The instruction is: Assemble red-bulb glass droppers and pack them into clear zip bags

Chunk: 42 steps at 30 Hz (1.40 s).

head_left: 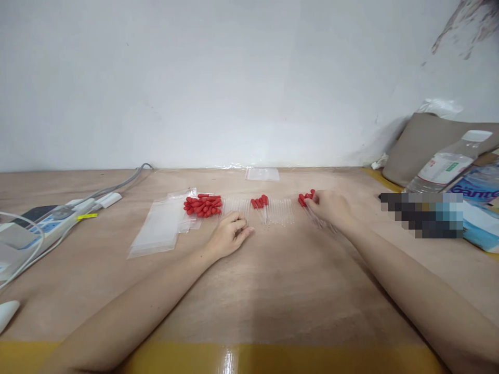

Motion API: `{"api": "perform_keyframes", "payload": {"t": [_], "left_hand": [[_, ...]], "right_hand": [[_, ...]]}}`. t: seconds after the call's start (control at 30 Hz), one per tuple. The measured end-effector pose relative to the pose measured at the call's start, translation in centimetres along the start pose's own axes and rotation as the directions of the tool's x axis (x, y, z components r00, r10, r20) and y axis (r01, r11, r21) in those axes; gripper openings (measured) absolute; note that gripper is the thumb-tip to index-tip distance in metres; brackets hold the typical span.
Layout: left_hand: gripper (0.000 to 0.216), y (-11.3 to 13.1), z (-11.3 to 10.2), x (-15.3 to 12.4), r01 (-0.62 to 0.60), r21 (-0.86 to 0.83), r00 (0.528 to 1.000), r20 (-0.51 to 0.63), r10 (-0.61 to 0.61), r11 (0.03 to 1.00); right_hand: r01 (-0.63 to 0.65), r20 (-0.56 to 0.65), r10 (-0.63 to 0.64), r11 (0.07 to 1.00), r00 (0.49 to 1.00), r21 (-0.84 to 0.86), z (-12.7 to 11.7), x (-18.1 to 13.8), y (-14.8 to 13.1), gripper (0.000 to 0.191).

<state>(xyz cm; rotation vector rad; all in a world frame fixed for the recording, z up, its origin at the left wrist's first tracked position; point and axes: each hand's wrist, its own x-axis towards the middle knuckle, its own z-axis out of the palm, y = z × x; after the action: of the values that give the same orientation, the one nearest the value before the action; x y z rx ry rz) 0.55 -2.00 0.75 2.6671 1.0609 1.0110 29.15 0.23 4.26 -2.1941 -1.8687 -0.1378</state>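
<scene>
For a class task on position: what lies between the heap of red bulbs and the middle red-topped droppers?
In the head view, a row of thin clear tubes lies between them, with the left hand at their near ends.

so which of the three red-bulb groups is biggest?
The leftmost heap of red bulbs, by the clear bags: far more show there than in the middle group or the right group at the right hand.

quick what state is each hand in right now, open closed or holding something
Left hand: loosely curled, no held item visible; whether it hides anything cannot be told.
Right hand: at red-bulbed droppers; whether it grips any cannot be told.
</scene>
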Motion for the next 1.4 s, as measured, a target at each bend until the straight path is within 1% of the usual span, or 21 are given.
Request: {"api": "perform_keyframes", "payload": {"t": [0.07, 0.1, 0.2, 0.27, 0.33, 0.43, 0.6, 0.77, 0.83, 1.03, 1.17, 1.23, 1.3, 1.37, 1.4], "left_hand": [[0.017, -0.2, -0.1, 0.1, 0.020, 0.077, 1.000, -0.016, -0.019, 0.997], [0.014, -0.4, -0.3, 0.2, 0.047, 0.139, 0.999, -0.034, -0.043, 0.989], [0.017, -1.7, -1.5, 0.7, 0.170, 0.354, 0.983, -0.124, -0.134, 0.920], [0.018, -3.1, -2.8, 1.2, 0.263, 0.451, 0.962, -0.194, -0.194, 0.853], [0.020, -4.4, -4.0, 1.5, 0.359, 0.510, 0.931, -0.253, -0.263, 0.782], [0.023, -5.8, -5.1, 1.7, 0.428, 0.531, 0.904, -0.265, -0.336, 0.731], [0.025, -6.3, -4.9, 1.7, 0.409, 0.545, 0.912, -0.202, -0.358, 0.732], [0.027, -6.8, -4.9, 1.8, 0.419, 0.546, 0.903, -0.171, -0.393, 0.725], [0.028, -7.0, -5.0, 1.8, 0.404, 0.567, 0.910, -0.167, -0.380, 0.718], [0.030, -7.0, -4.9, 1.6, 0.318, 0.635, 0.946, -0.159, -0.284, 0.704], [0.028, -7.2, -5.1, 1.6, 0.331, 0.619, 0.943, -0.196, -0.268, 0.712], [0.027, -7.1, -5.2, 1.7, 0.337, 0.583, 0.941, -0.222, -0.254, 0.740], [0.026, -6.4, -5.2, 1.9, 0.346, 0.495, 0.934, -0.258, -0.246, 0.797], [0.027, -5.1, -4.5, 2.0, 0.334, 0.350, 0.925, -0.300, -0.233, 0.875], [0.027, -4.3, -4.0, 2.0, 0.308, 0.267, 0.924, -0.314, -0.219, 0.913]], "right_hand": [[0.029, -0.031, -0.026, 0.997, 0.999, 0.078, 0.5, -0.5, -1.2, 0.032], [0.029, -0.019, -0.028, 0.994, 0.999, 0.108, 0.8, -0.7, -1.8, 0.032], [0.029, 0.057, -0.039, 0.985, 0.998, 0.167, 1.3, -1.2, -3.1, 0.032], [0.025, 0.108, -0.047, 0.981, 0.993, 0.191, 1.4, -1.3, -3.5, 0.031], [0.007, 0.153, -0.038, 0.980, 0.987, 0.200, 1.4, -1.2, -3.6, 0.030], [-0.026, 0.194, -0.014, 0.979, 0.981, 0.202, 1.5, -1.1, -3.6, 0.030], [-0.041, 0.204, 0.001, 0.980, 0.979, 0.193, 1.6, -1.0, -3.7, 0.029], [-0.049, 0.217, 0.007, 0.980, 0.976, 0.190, 1.7, -0.9, -3.7, 0.027], [-0.050, 0.213, 0.007, 0.979, 0.977, 0.199, 1.7, -0.9, -3.7, 0.027], [-0.053, 0.176, 0.011, 0.971, 0.984, 0.232, 1.3, -1.3, -3.9, 0.029], [0.005, 0.079, -0.029, 0.957, 0.996, 0.289, 1.4, -1.8, -4.2, 0.026], [0.041, 0.019, -0.050, 0.936, 0.999, 0.351, 1.7, -1.7, -4.2, 0.021], [0.068, -0.048, -0.053, 0.897, 0.997, 0.437, 2.1, -1.5, -3.9, 0.018], [0.092, -0.130, -0.027, 0.849, 0.991, 0.521, 2.3, -1.3, -3.4, 0.019], [0.107, -0.177, -0.009, 0.825, 0.984, 0.554, 2.4, -1.2, -3.1, 0.021]]}}
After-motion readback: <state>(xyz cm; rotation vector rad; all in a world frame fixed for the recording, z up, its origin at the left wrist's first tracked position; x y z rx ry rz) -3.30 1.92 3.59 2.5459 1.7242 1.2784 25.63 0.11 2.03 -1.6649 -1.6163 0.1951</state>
